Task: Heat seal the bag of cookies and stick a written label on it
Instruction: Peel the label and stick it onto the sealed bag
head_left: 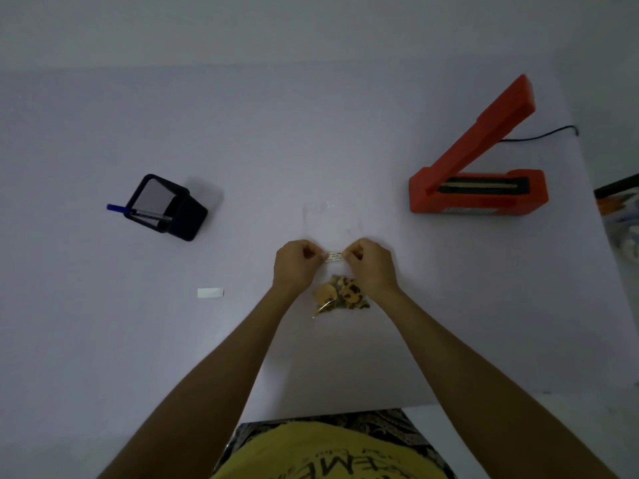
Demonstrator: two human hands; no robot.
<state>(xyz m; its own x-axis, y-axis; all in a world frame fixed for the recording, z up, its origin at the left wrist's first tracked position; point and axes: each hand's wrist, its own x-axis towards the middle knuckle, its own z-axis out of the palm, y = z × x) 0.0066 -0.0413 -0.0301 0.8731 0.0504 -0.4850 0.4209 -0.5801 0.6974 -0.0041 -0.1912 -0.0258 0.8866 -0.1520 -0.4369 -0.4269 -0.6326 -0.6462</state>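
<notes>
A small white label [334,256] with dark handwriting is stretched between my two hands. My left hand [298,264] pinches its left end and my right hand [370,266] pinches its right end. Just below the label lies a clear bag of cookies [342,294] on the white table, its cookies bunched at the near end and its clear upper part reaching up under the hands. The label hovers over the bag's clear upper part; whether it touches the plastic I cannot tell. An orange heat sealer [479,188] stands at the right with its arm raised.
A black pen holder [169,207] with a blue pen [138,211] lies tipped at the left. A blank white strip [210,292] rests on the table left of my left arm. The sealer's black cord [543,134] runs off the table's right edge [601,257].
</notes>
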